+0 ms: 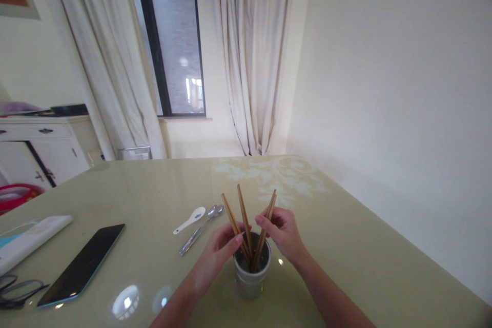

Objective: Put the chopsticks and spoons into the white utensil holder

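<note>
A grey cup [251, 279] stands on the glossy green table [357, 246] close to me, with several wooden chopsticks [243, 218] leaning out of it. My left hand [219, 253] is closed on the left chopsticks just above the rim. My right hand [282, 233] pinches the right pair of chopsticks [268, 215] near their middle. Both hands hover at the cup's mouth.
A white ceramic spoon [189, 221] and metal spoons [202, 228] lie left of the cup. Further left are a dark phone [82, 264], glasses [17, 289] and a white case [31, 238]. A wall runs along the table's right edge; curtains and a window stand behind.
</note>
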